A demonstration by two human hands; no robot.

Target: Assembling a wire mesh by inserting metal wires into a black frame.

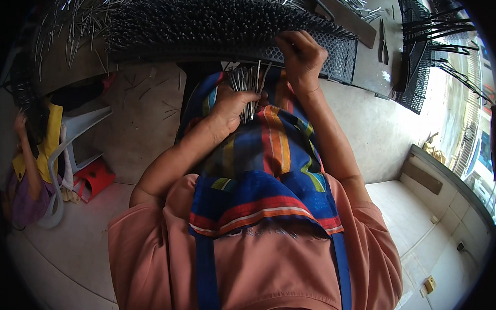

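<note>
Left hand (pixel 231 107) grip around thin metal rods (pixel 245 81), right hand (pixel 306 60) grip curled, contents unclear, silvery shirt marks (pixel 270 230) unreadable.

The middle rods (pixel 248 81) look like smooth, glossy metal; the far rack (pixel 340 54) looks like dull, perforated metal. The apron (pixel 265 192) is matt woven cloth, the near shirt (pixel 273 263) smooth matt cloth. The left chair (pixel 84 122) resembles smooth plastic.

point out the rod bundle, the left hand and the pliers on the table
Rod bundle (pixel 244 79), head view: upper shafts
Left hand (pixel 230 105), head view: back of hand
Pliers (pixel 383 41), head view: near the middle
</note>
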